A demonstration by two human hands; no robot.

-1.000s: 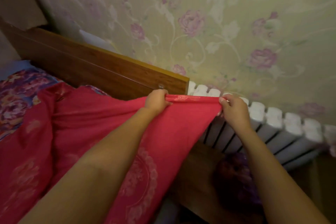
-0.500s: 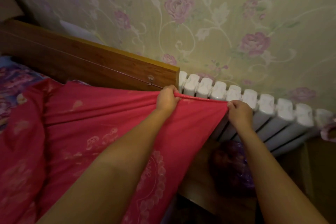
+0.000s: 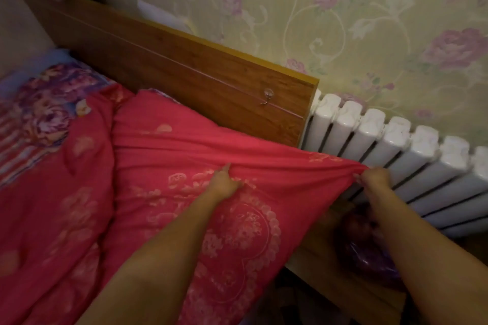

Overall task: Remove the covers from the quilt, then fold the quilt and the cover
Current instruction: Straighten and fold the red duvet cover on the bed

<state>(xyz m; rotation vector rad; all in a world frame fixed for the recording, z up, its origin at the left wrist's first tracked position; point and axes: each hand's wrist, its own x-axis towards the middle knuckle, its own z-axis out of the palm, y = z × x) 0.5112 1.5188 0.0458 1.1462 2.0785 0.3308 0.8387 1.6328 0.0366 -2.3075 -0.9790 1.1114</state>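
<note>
On the bed, below the wooden headboard [image 3: 200, 71], the red cover [image 3: 163, 155] lies spread and creased. The left hand [image 3: 224, 183], its arm stretched toward 12 o'clock, has its grip closed on a bunch of the cloth. At its 3 o'clock, the right hand [image 3: 375, 179] pinches the cover's corner, drawn taut just in front of the white radiator [image 3: 396, 145].

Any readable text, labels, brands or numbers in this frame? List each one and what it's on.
No readable text anywhere.
Red cover: flower and round medallion prints only. The small marks inside the medallion are too blurred to tell whether they are writing.
Wallpaper, headboard, radiator: no text or label shows.
Purple bag: dark and blurred, nothing legible.
</note>
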